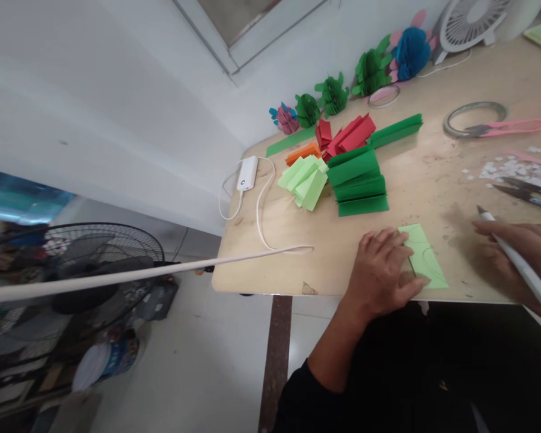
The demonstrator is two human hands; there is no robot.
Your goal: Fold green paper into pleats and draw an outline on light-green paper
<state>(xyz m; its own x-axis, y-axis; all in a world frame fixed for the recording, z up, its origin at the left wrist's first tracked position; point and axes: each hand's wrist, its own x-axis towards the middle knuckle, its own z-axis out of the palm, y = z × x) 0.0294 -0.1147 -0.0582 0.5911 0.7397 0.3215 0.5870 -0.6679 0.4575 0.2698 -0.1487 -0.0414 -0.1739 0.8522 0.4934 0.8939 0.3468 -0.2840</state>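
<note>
A light green folded paper (426, 260) with a curved line drawn on it lies at the table's front edge. My left hand (383, 270) rests on its left side, fingers apart, pressing it against the table. To the right of the paper, my right hand (523, 246) is closed around a white pen (523, 264), its dark tip pointing up and left, off the paper. Dark green folded papers (358, 180), light green folded papers (305, 180) and red folded papers (352, 135) lie beyond my left hand.
Paper honeycomb figures (335, 95) line the wall. Tape rolls, pink scissors (509, 127), dark-bladed scissors (525, 191) and white paper scraps (518, 170) are at the right. A white power bank (247, 173) with a cable sits left; a floor fan (103, 258) stands beyond.
</note>
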